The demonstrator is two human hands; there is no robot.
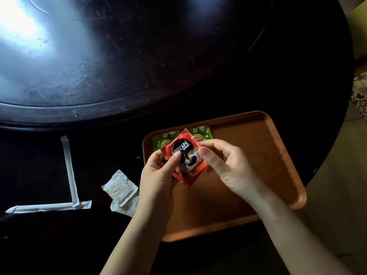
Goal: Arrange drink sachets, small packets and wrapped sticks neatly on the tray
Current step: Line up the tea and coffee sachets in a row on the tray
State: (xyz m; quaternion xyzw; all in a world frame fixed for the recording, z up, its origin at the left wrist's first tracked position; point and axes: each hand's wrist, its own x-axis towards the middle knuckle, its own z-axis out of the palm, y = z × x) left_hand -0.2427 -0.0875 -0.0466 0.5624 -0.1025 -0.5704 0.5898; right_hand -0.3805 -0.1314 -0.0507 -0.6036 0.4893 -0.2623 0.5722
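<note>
An orange-brown tray (258, 155) lies on the dark round table. Two green tea sachets (200, 133) lie side by side at its far left corner, the left one (162, 138) partly covered. My left hand (158, 175) and my right hand (224, 165) hold a small stack of red coffee sachets (184, 155) above the tray's left part, thumbs pressing on the top one. Two white wrapped sticks (69, 167) lie on the table to the left, one upright and one (49, 207) crosswise. Two small pale packets (121, 187) lie just left of my left wrist.
The dark table's raised inner disc (139, 56) fills the far half and reflects bright light at the left. The table edge curves down the right side, with pale floor (337, 195) and a patterned cloth (360, 92) beyond it.
</note>
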